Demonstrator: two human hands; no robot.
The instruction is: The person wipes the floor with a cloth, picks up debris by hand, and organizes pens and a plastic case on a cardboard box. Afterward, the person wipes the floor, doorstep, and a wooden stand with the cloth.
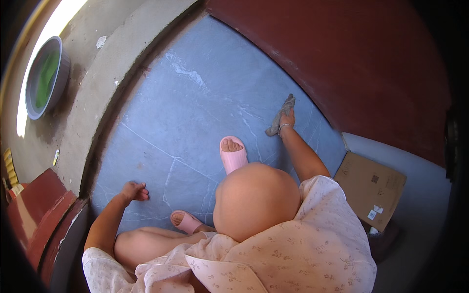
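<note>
My right hand (288, 118) grips a bunched grey cloth (280, 116) against the blue floor (190, 110), close to the foot of a dark red panel (329, 51). A bracelet circles that wrist. To the left, my left hand (135, 191) hangs over the floor with its fingers loosely curled and nothing in them. A pink slide sandal (234, 159) on one foot shows beyond my bent knee. The other pink sandal (187, 222) is nearer, on the left. How far the left hand is above the floor is hard to judge.
A raised concrete sill (121, 62) borders the floor on the left. Beyond it stands a grey basin (62, 73) with something green inside. A cardboard box (370, 186) sits at my right. Red-painted door-frame pieces (44, 212) rise at lower left. Pale cracks cross the floor.
</note>
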